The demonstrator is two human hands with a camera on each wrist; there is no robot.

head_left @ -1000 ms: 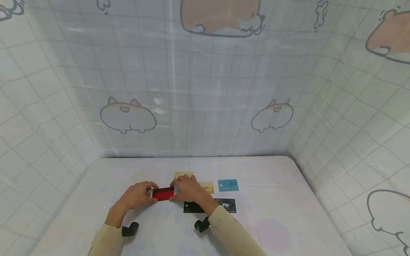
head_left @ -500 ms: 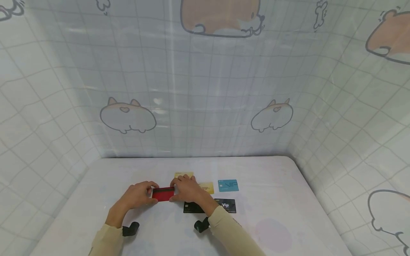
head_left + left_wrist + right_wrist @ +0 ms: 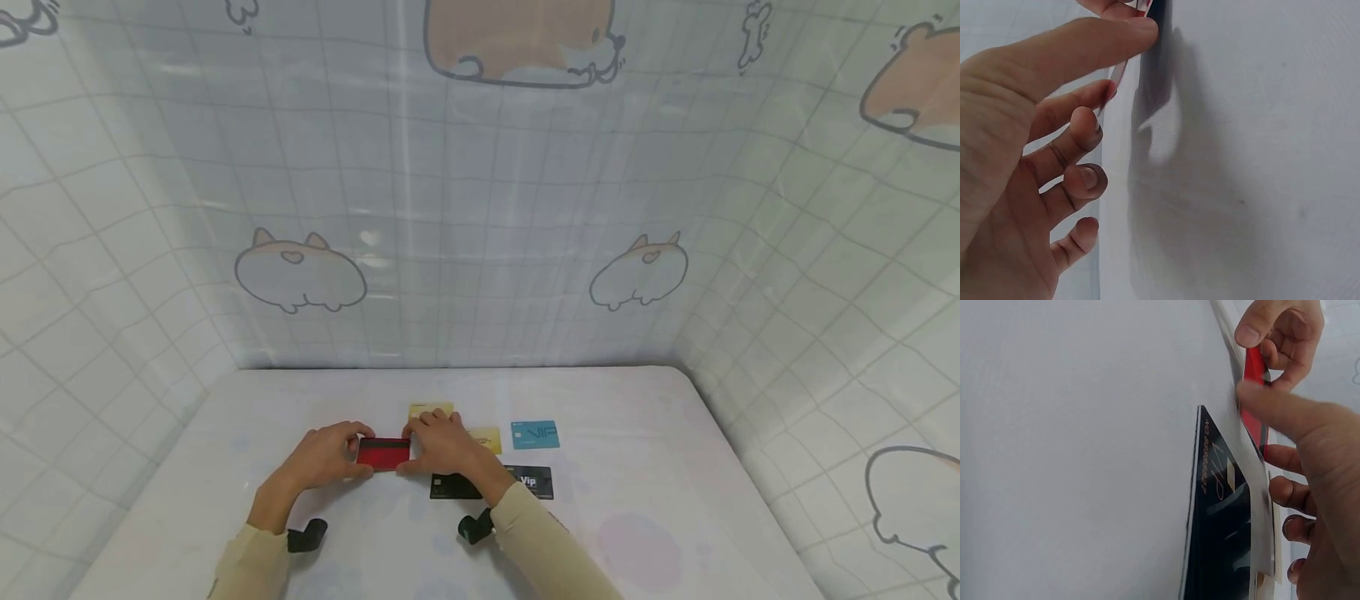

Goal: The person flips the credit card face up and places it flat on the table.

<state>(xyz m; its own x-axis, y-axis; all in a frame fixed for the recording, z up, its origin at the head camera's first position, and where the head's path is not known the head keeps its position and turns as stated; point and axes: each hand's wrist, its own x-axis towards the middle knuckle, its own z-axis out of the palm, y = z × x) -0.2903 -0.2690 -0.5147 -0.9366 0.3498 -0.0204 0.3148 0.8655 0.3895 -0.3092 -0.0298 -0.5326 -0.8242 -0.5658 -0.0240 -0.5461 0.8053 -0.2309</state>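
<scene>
A red card point(image 3: 383, 456) with a dark stripe along its top edge spans the gap between the two hands, close over the table. My left hand point(image 3: 321, 455) pinches its left end between thumb and index finger, the other fingers loosely bent, as the left wrist view shows. At the opposite end, my right hand point(image 3: 441, 443) grips the card by thumb and index finger. In the right wrist view, the right thumb covers part of the red face point(image 3: 1252, 425). Below the right hand lies a black card point(image 3: 450, 487), partly hidden by the wrist.
A second black card point(image 3: 536, 482) marked "Vip" lies right of the right wrist. Two yellow cards point(image 3: 431, 408) are partly covered by the right hand, and a blue card point(image 3: 535, 434) sits farther right. The white table point(image 3: 337, 392) meets a patterned curtain point(image 3: 480, 208) behind.
</scene>
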